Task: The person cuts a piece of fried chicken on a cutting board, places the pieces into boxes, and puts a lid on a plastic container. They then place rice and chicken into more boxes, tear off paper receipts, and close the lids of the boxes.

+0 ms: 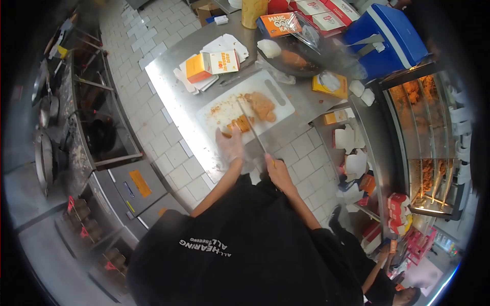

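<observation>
A white cutting board (208, 121) lies on the steel table. My right hand (278, 172) is closed around the handle of a long knife (255, 133), whose blade reaches over the board. My left hand (230, 145), in a clear glove, rests its fingertips on the near side of the sliced fried piece (239, 124). Beyond the blade sits a larger uncut fried piece (262, 106). Crumbs (220, 108) are scattered on the board's left part.
An open orange and white box (212, 65) stands behind the board. A dark pan (293, 60), a blue container (385, 41) and a yellow box (330, 84) are at the back right. A heated food display (426, 143) stands right; a co-worker (377, 278) is at lower right.
</observation>
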`<state>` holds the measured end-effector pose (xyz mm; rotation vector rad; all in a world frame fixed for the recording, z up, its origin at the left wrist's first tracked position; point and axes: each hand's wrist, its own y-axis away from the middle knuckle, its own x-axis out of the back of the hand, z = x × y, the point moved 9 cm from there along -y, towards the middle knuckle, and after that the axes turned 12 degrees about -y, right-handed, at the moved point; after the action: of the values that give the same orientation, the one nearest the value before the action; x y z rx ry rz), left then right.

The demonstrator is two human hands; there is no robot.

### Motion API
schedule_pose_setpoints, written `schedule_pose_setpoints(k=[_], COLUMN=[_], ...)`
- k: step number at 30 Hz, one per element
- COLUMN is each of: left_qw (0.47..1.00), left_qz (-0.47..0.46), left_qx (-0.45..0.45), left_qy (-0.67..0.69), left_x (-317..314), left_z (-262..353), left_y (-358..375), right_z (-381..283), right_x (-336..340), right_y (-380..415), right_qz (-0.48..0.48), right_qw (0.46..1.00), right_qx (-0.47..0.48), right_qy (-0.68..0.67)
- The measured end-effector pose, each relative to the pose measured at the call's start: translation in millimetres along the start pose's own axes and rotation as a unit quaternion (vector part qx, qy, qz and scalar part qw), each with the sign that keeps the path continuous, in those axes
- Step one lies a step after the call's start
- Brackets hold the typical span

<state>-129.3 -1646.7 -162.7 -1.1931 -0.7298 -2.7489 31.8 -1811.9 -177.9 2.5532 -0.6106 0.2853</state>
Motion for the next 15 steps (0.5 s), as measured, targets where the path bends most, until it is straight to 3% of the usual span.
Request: schedule_pose_setpoints(k=[1,3,4,5,6,7,9,10,12,13,15], left_qw=[1.000,0.987,0.988,0.984,0.973,0.974,0.953,0.954,0.869,0.866,0.769], left_qz=[-0.003,0.141,0.142,0.123,0.101,0.101,0.112,0.115,0.003,0.005,-0.116], left_qx=[0.010,-0.041,-0.025,0.011,0.046,0.057,-0.114,-0.110,-0.386,-0.389,-0.589], left_qy=[0.008,-0.058,-0.048,-0.126,-0.204,-0.195,-0.256,-0.253,-0.308,-0.314,-0.222], left_x=[-22,-39,-43,-44,-47,-58,-82,-74,-86,-76,-79], left_z=[6,29,38,49,55,43,33,26,39,33,42], left_y=[1,-1,0,2,4,2,-11,-19,-13,-29,-30], right_z=[5,27,28,27,32,38,35,35,36,40,47], right_x=[7,27,35,41,48,55,64,68,69,66,60], right_y=[6,20,25,30,35,41,46,48,50,45,36], right_qz=[-0.004,0.008,0.011,0.002,0.012,0.023,0.022,0.019,0.012,0.011,0.007], right_qw=[1.000,0.991,0.990,0.992,0.988,0.982,0.981,0.979,0.978,0.977,0.985], right_qx=[-0.001,-0.092,-0.071,-0.068,-0.102,-0.137,-0.138,-0.148,-0.141,-0.140,-0.103], right_qy=[0.012,-0.092,-0.123,-0.106,-0.116,-0.128,-0.135,-0.138,-0.155,-0.163,-0.140])
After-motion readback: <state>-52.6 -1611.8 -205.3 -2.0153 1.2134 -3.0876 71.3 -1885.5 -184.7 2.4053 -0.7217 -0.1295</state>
